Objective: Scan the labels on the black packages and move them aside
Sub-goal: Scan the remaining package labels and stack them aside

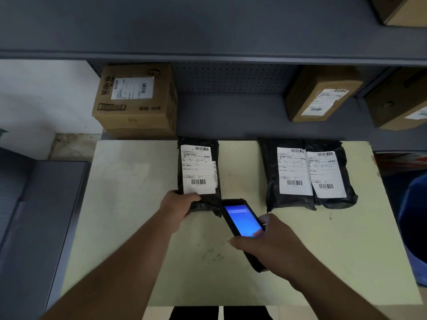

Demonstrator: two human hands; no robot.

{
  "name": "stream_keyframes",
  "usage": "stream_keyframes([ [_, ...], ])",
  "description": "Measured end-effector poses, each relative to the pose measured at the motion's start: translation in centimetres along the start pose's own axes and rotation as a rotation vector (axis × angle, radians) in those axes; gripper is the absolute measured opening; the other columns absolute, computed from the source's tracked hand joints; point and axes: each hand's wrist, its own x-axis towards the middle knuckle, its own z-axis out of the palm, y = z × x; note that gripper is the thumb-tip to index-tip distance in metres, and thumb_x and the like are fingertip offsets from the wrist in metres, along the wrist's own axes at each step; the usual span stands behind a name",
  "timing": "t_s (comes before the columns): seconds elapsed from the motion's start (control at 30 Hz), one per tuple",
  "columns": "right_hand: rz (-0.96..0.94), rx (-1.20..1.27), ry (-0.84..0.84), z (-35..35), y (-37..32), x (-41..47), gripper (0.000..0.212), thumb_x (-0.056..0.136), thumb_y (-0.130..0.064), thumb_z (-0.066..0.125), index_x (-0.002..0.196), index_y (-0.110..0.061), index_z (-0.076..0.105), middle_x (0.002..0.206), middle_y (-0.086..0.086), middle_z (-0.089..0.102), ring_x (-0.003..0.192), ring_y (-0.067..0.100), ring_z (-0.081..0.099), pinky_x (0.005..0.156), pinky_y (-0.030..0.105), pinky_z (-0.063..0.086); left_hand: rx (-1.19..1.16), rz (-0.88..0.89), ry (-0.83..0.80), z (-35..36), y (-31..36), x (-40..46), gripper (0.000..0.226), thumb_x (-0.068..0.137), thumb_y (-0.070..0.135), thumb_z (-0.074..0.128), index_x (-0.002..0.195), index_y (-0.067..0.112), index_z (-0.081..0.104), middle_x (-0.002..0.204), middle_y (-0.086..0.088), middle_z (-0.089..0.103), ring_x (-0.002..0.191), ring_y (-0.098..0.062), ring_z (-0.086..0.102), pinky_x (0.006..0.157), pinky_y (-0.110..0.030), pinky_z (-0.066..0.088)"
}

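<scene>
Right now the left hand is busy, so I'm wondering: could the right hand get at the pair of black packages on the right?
Probably yes for reach: bare table lies between the right hand and the pair. But that hand grips the scanner, so it could hardly grasp them.

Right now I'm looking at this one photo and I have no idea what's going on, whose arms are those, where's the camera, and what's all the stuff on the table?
There is no machine here. The camera sits on a person's head, looking forward and down, so the two bare arms reaching in from below are their own. The left hand grips the near end of a black package with a white label lying on the pale table. The right hand holds a handheld scanner, screen lit blue, aimed toward that package. To the right lie two more black packages, side by side, one slightly overlapping the other, labels up. Behind the table, cardboard boxes sit on grey shelving.
</scene>
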Motion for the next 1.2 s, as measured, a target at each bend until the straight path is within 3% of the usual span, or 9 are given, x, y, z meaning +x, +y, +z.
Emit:
stream_keyframes([
  [0.07,-0.006,-0.005,-0.005,-0.1,0.1,-0.1,0.058,0.073,-0.045,0.088,0.115,-0.023,0.055,0.092,-0.002,0.067,0.067,0.011,0.064,0.058,0.025,0.051,-0.051,-0.006,-0.045,-0.2,-0.2,-0.2,0.011,0.085,0.011,0.079,0.092,0.014,0.071,0.106,-0.016,0.076,0.088,-0.026,0.071,0.097,-0.048,0.061],
  [0.17,-0.007,-0.034,-0.011,-0.3,0.1,-0.3,0.052,0.073,-0.045,0.088,0.106,-0.022,0.056,0.088,-0.003,0.064,0.065,0.011,0.06,0.058,0.025,0.048,-0.101,0.017,-0.085,-0.6,-0.7,-0.6,0.011,0.087,0.009,0.078,0.092,0.015,0.071,0.11,-0.015,0.077,0.097,-0.028,0.073,0.1,-0.046,0.059],
  [0.37,0.01,-0.086,-0.03,-0.6,0.1,-0.6,0.056,0.064,-0.052,0.087,0.103,-0.022,0.059,0.092,0.001,0.07,0.065,0.015,0.062,0.062,0.03,0.049,-0.182,0.115,-0.138,-0.9,-1.7,-1.3,0.017,0.089,0.004,0.075,0.1,0.016,0.073,0.102,-0.004,0.079,0.09,-0.018,0.075,0.092,-0.036,0.06],
  [0.5,0.004,-0.11,-0.032,-0.7,-0.4,-0.5,0.06,0.059,-0.054,0.087,0.101,-0.02,0.061,0.093,0.003,0.071,0.067,0.017,0.063,0.064,0.032,0.051,-0.215,0.186,-0.177,-1.4,-2.1,-1.5,0.027,0.089,-0.004,0.07,0.11,0.013,0.075,0.102,-0.002,0.083,0.088,-0.014,0.08,0.075,-0.022,0.061],
  [0.67,-0.021,-0.138,-0.055,-0.8,-1.2,-0.2,0.065,0.056,-0.056,0.089,0.102,-0.019,0.062,0.099,0.008,0.074,0.072,0.02,0.068,0.066,0.034,0.053,-0.269,0.22,-0.158,-1.8,-2.6,-1.9,0.064,0.066,0.012,0.084,0.127,0.013,0.066,0.119,-0.005,0.079,0.111,-0.027,0.075,0.1,-0.042,0.058],
  [0.87,-0.049,-0.169,-0.061,-0.6,-2.2,0.1,0.061,0.059,-0.053,0.09,0.101,-0.018,0.063,0.089,0.003,0.07,0.066,0.017,0.064,0.064,0.032,0.053,-0.307,0.22,-0.124,-1.6,-3.6,-2.3,0.056,0.085,-0.008,0.074,0.133,0.01,0.053,0.122,-0.007,0.07,0.107,-0.025,0.072,0.08,-0.029,0.055],
  [0.97,-0.074,-0.186,-0.062,-0.5,-2.6,0.0,0.06,0.061,-0.053,0.089,0.102,-0.019,0.063,0.091,0.001,0.071,0.07,0.018,0.068,0.064,0.032,0.053,-0.304,0.228,-0.125,-1.6,-3.8,-2.2,0.061,0.083,-0.007,0.077,0.135,0.011,0.053,0.126,-0.009,0.071,0.112,-0.028,0.072,0.086,-0.034,0.056],
  [1.07,-0.082,-0.218,-0.063,-0.2,-2.7,0.0,0.064,0.058,-0.058,0.089,0.103,-0.022,0.062,0.1,0.003,0.071,0.088,0.022,0.075,0.068,0.033,0.056,-0.31,0.248,-0.141,-1.6,-3.8,-2.2,0.063,0.082,-0.008,0.078,0.136,0.012,0.053,0.126,-0.009,0.072,0.113,-0.028,0.072,0.09,-0.037,0.057],
  [1.2,-0.087,-0.243,-0.076,0.3,-2.8,0.0,0.066,0.055,-0.06,0.087,0.102,-0.023,0.06,0.099,0.005,0.072,0.075,0.018,0.069,0.065,0.032,0.053,-0.304,0.285,-0.14,-1.8,-3.5,-2.5,0.055,0.082,-0.01,0.076,0.129,0.011,0.057,0.118,-0.006,0.076,0.107,-0.025,0.075,0.096,-0.042,0.059],
])
